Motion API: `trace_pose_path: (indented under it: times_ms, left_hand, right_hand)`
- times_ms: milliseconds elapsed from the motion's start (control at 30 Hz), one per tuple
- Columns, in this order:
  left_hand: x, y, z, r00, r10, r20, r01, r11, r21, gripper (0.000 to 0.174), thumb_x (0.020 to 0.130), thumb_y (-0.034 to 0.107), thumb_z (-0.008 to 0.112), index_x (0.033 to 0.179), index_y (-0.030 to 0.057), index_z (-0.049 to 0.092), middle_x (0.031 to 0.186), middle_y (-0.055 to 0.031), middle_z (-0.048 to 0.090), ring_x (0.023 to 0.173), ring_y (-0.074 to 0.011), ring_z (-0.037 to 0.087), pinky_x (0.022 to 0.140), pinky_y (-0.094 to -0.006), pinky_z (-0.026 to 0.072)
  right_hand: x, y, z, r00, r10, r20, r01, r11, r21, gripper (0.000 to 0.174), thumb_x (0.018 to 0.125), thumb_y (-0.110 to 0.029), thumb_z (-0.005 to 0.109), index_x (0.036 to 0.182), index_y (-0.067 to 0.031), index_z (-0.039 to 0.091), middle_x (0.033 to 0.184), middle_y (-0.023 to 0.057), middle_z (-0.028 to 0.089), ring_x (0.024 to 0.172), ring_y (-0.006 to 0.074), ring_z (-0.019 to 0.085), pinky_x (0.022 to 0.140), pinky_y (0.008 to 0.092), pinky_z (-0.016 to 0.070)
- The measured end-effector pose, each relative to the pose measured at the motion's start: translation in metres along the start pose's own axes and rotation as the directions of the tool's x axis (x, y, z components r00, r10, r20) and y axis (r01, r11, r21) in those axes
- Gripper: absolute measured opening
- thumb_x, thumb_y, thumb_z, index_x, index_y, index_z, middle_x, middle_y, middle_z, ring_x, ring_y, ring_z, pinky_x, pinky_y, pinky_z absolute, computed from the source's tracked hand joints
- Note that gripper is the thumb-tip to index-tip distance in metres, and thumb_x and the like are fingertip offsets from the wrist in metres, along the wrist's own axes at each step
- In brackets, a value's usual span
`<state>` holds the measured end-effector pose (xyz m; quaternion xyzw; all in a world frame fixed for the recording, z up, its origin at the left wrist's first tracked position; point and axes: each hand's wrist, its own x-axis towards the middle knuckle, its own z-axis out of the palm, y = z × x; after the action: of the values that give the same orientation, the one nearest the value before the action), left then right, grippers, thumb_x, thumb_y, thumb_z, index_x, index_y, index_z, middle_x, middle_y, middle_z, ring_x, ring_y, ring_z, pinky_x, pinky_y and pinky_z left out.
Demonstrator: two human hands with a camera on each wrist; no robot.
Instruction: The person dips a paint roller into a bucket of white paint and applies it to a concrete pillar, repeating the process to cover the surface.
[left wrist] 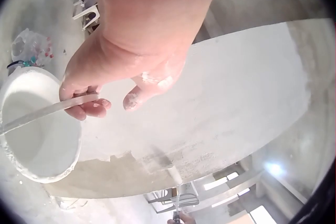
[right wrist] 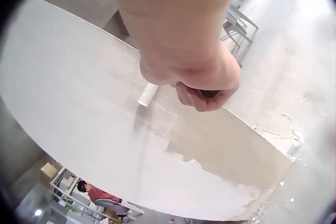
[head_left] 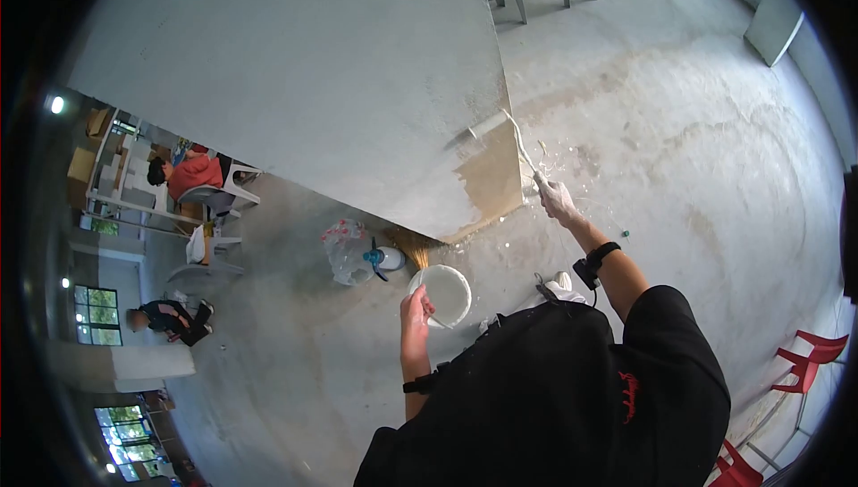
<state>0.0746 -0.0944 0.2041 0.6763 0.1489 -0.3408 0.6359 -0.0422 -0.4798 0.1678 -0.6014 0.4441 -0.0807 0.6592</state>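
Observation:
My right hand (head_left: 559, 204) grips the handle of a paint roller (head_left: 489, 124), whose frame runs up from the fist. The white roller sleeve lies against a broad wall (head_left: 313, 67), close to its edge. Pale paint covers most of that wall; a tan patch (head_left: 493, 179) shows near its lower corner. In the left wrist view, the fingers of my left hand (left wrist: 121, 71) curl round the pale bail handle (left wrist: 44, 112) of a white bucket (left wrist: 39, 166), with the thumb apart. Whitish paint is smeared on the thumb. The bucket hangs below, its inside coated white.
On the floor near the wall's corner are a spray bottle (head_left: 386, 258), a clear plastic bag (head_left: 345, 250) and bristles (head_left: 413, 244). White splashes dot the floor. A person in red (head_left: 195, 174) and another in dark clothes (head_left: 170, 317) sit at the left. Red chairs (head_left: 809, 360) stand at the right.

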Motion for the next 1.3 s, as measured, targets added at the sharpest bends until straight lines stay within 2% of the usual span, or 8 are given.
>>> trace_pose_path:
  times_ms: [33, 267, 433, 600, 767, 867, 1033, 1300]
  left_hand:
    - [0.0, 0.0, 0.001, 1.0, -0.009, 0.009, 0.009, 1.0, -0.002, 0.022, 0.083, 0.025, 0.062, 0.075, 0.0069, 0.053, 0.06, -0.0003, 0.046, 0.049, -0.0135, 0.047, 0.048, -0.0266, 0.0397]
    - [0.01, -0.002, 0.009, 0.997, -0.044, 0.055, 0.042, 0.998, 0.045, 0.023, 0.082, 0.026, 0.064, 0.079, 0.0062, 0.054, 0.062, -0.0009, 0.048, 0.05, -0.013, 0.047, 0.049, -0.0272, 0.0408]
    - [0.005, -0.001, 0.014, 0.998, -0.047, 0.043, 0.044, 0.997, 0.068, 0.024, 0.082, 0.027, 0.064, 0.078, 0.0064, 0.054, 0.063, -0.0012, 0.048, 0.051, -0.0128, 0.048, 0.049, -0.0268, 0.0418]
    - [0.003, -0.001, 0.015, 0.995, -0.036, 0.09, 0.029, 0.996, 0.082, 0.024, 0.084, 0.027, 0.063, 0.076, 0.0063, 0.055, 0.061, -0.0005, 0.048, 0.05, -0.0124, 0.049, 0.049, -0.0267, 0.0418]
    - [-0.001, 0.003, 0.021, 0.997, 0.006, 0.081, -0.012, 0.998, 0.067, 0.024, 0.084, 0.027, 0.063, 0.075, 0.0061, 0.055, 0.059, -0.0006, 0.048, 0.049, -0.0123, 0.048, 0.048, -0.0265, 0.0413]
    - [-0.005, 0.008, 0.024, 1.0, -0.007, 0.022, 0.006, 0.999, 0.041, 0.024, 0.084, 0.027, 0.063, 0.076, 0.0065, 0.055, 0.06, -0.0005, 0.048, 0.05, -0.0123, 0.048, 0.048, -0.0265, 0.041]
    - [-0.006, 0.007, 0.02, 1.0, -0.01, 0.013, 0.009, 1.0, 0.023, 0.023, 0.083, 0.027, 0.063, 0.076, 0.0067, 0.054, 0.061, -0.0004, 0.047, 0.051, -0.0129, 0.048, 0.05, -0.0266, 0.0415]
    - [-0.004, -0.006, 0.012, 1.0, -0.003, 0.005, 0.003, 1.0, 0.013, 0.023, 0.083, 0.025, 0.063, 0.077, 0.0055, 0.054, 0.06, -0.0006, 0.047, 0.051, -0.013, 0.047, 0.05, -0.0268, 0.0416]
  right_hand:
    - [-0.011, -0.003, 0.001, 1.0, -0.01, -0.014, 0.011, 0.993, 0.122, 0.057, 0.086, -0.06, 0.046, 0.059, -0.0102, 0.041, 0.052, -0.0012, 0.038, 0.04, 0.0099, 0.035, 0.035, 0.0275, 0.0287]
    - [0.002, 0.011, 0.01, 0.995, 0.094, -0.033, -0.089, 0.99, 0.108, 0.057, 0.086, -0.06, 0.047, 0.059, -0.0097, 0.042, 0.052, -0.001, 0.038, 0.041, 0.0102, 0.035, 0.036, 0.0279, 0.0293]
    - [-0.041, -0.05, 0.007, 0.986, -0.159, -0.047, 0.164, 0.978, 0.131, 0.058, 0.087, -0.06, 0.046, 0.061, -0.009, 0.044, 0.053, -0.0019, 0.038, 0.043, 0.0095, 0.036, 0.039, 0.0262, 0.0293]
    - [-0.058, -0.111, 0.002, 0.975, -0.221, 0.011, 0.213, 0.95, 0.228, 0.057, 0.088, -0.059, 0.045, 0.062, -0.0088, 0.048, 0.054, -0.0019, 0.044, 0.044, 0.0081, 0.041, 0.04, 0.0255, 0.0336]
    - [-0.044, -0.095, 0.004, 0.962, -0.271, 0.004, 0.267, 0.95, 0.164, 0.058, 0.088, -0.061, 0.042, 0.063, -0.0088, 0.048, 0.053, -0.002, 0.043, 0.043, 0.0078, 0.041, 0.041, 0.0254, 0.0337]
    - [-0.029, -0.05, 0.009, 0.974, -0.228, -0.008, 0.227, 0.961, 0.159, 0.055, 0.089, -0.059, 0.045, 0.062, -0.0108, 0.042, 0.053, -0.0033, 0.036, 0.041, 0.0076, 0.033, 0.036, 0.0254, 0.0255]
    - [0.014, 0.018, 0.025, 0.974, 0.209, 0.084, -0.22, 0.962, 0.159, 0.055, 0.087, -0.059, 0.046, 0.064, -0.0091, 0.044, 0.05, -0.0016, 0.037, 0.038, 0.0122, 0.036, 0.035, 0.0295, 0.0301]
    - [0.016, 0.019, 0.028, 0.988, 0.147, 0.041, -0.15, 0.982, 0.118, 0.055, 0.086, -0.058, 0.046, 0.063, -0.0078, 0.044, 0.051, 0.0014, 0.04, 0.039, 0.0142, 0.038, 0.035, 0.0305, 0.031]
